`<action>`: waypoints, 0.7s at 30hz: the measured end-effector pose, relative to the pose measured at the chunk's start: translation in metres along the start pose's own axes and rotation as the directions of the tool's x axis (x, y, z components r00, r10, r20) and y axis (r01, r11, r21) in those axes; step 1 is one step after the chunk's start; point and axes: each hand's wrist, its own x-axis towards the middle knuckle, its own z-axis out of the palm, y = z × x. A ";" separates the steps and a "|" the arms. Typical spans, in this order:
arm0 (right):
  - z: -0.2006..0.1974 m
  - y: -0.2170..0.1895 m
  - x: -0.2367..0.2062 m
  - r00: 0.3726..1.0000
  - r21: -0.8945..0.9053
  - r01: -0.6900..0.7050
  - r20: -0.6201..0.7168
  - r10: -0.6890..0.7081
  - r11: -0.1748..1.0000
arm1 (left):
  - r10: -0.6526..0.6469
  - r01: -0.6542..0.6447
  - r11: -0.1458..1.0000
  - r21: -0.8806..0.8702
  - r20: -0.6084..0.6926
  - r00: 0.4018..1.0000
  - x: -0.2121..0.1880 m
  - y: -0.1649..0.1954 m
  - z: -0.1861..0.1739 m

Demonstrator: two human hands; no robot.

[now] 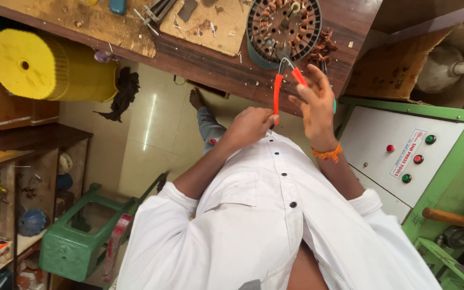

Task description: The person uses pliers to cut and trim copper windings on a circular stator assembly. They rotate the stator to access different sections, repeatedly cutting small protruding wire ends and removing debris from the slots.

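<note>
Orange-handled pliers (281, 88), upper centre of the frame: nose set against the near rim of the stator (283, 27), handles spread apart and pointing down toward the person.

Left hand (251, 124), centre: fingers curled shut around the tip of the left-side handle.

Right hand (317, 103), just right of it: fingers half open, touching the other handle, not closed round it; something teal shows behind the palm, too hidden to tell. Orange band (327, 154) at the wrist.

Stator, top centre: round dark core with copper windings, lying flat on the wooden bench (210, 64); loose copper scraps (323, 51) beside it on the right.

Bench, across the top: sawdust, a board, small metal tools at the upper left.

Yellow spool (44, 67), upper left, below the bench edge.

Green stool (81, 236), lower left, on the tiled floor.

Green machine (457, 177), right edge: white panel with red and green buttons.

White shirt (264, 225), lower centre, fills the foreground.
</note>
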 end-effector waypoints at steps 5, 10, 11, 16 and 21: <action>-0.010 -0.025 0.018 0.828 0.010 -0.459 0.367 0.423 0.889 | 0.000 -0.003 0.990 0.139 0.023 1.000 0.006 0.013 0.000; -0.019 -0.034 0.028 0.703 -0.208 -0.430 0.534 0.470 0.879 | 0.039 -0.074 0.957 0.279 0.131 0.991 0.010 0.034 -0.021; -0.019 -0.031 0.031 0.698 -0.156 -0.465 0.541 0.469 0.871 | 0.025 -0.082 0.946 0.315 0.180 0.983 0.013 0.039 -0.028; -0.019 -0.002 0.029 0.722 0.086 -0.579 0.516 0.460 0.811 | 0.075 -0.075 0.997 0.012 -0.200 0.977 0.025 0.047 -0.050; -0.017 0.002 0.021 0.743 0.086 -0.538 0.518 0.424 0.838 | 0.111 -0.188 0.981 -0.045 -0.666 0.738 0.092 -0.013 -0.070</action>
